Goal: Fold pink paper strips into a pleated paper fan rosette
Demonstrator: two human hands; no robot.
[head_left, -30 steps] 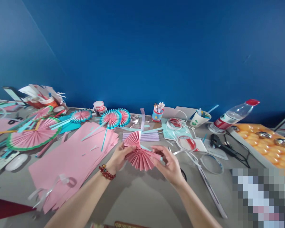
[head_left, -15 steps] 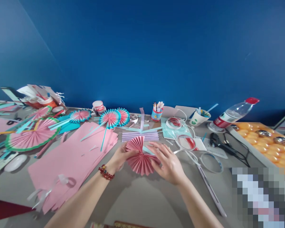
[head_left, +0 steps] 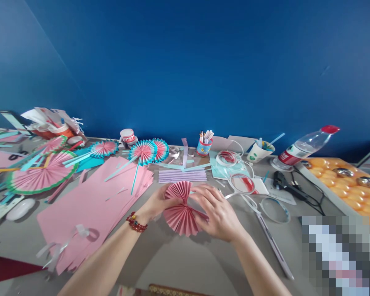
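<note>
A pink pleated paper fan (head_left: 180,216) is held just above the grey table (head_left: 185,259) in front of me. My left hand (head_left: 156,203), with a red bead bracelet at the wrist, pinches the fan at its left side near the middle. My right hand (head_left: 217,213) covers the fan's right side, fingers curled over the pleats and touching its upper lobe. The fan has a small upper lobe and a wider lower lobe.
A stack of pink paper sheets (head_left: 92,205) lies to the left. Finished pink and teal fans (head_left: 144,152) and a large pink fan with a green rim (head_left: 41,176) sit behind. Tape rings (head_left: 242,183), a pen cup (head_left: 203,146), a water bottle (head_left: 302,148) and an orange tray (head_left: 348,183) stand at the right.
My right hand moved left from the fan's right edge onto its pleats, and the fan's upper lobe has swung from upper left to more upright. My left hand keeps its grip.
</note>
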